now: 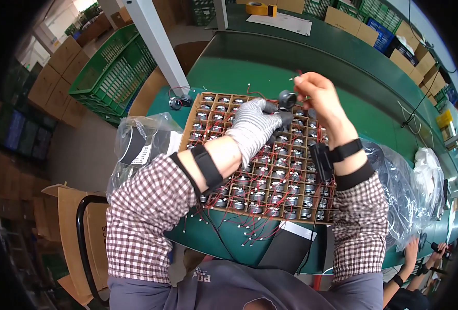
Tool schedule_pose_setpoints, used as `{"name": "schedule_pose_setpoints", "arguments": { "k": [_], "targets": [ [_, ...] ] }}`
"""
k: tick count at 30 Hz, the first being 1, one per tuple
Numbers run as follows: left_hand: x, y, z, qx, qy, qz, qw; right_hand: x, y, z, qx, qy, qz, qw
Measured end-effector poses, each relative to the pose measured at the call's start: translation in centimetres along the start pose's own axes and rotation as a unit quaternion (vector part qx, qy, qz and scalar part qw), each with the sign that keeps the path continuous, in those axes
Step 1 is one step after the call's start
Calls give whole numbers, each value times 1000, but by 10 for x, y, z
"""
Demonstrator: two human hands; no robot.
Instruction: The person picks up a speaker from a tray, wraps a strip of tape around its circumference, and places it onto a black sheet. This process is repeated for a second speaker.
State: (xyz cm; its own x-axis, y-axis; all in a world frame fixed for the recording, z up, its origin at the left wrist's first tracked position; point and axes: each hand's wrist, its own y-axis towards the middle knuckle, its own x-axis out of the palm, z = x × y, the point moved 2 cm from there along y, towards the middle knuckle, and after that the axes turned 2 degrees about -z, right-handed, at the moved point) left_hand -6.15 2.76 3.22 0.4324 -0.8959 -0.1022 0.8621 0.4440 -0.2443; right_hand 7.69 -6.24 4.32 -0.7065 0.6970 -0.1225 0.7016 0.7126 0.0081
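Observation:
A striped grey glove with dark fingertips covers my left hand, which reaches over the divided cardboard box. Its fingers are closed at a small round dark part, which looks like a little speaker or motor. My bare right hand is just to the right and a little higher, pinching the thin red lead with a small white plug near its fingertips. Similar round parts with red and black leads fill the box's compartments. Part of the grid is hidden under my left hand and forearm.
Two loose round parts lie left of the box on the green table. Clear plastic bags lie at right. A green crate stands at far left. Another person's hands show at lower right.

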Motion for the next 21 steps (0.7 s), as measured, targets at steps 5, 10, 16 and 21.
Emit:
{"name": "schedule_pose_setpoints", "arguments": {
  "k": [5, 10, 16, 21],
  "targets": [
    [7, 52, -14, 78, 200, 37, 976, -35, -30, -16, -49, 34, -5, 998],
    [23, 68, -17, 46, 328, 23, 943, -48, -56, -11, -48, 44, 5, 998],
    [33, 70, -8, 109, 401, 71, 907, -52, -69, -2, -59, 27, -11, 998],
    [37, 70, -5, 148, 443, 87, 880, -48, -73, 2, -57, 28, -19, 998]
  ]
}}
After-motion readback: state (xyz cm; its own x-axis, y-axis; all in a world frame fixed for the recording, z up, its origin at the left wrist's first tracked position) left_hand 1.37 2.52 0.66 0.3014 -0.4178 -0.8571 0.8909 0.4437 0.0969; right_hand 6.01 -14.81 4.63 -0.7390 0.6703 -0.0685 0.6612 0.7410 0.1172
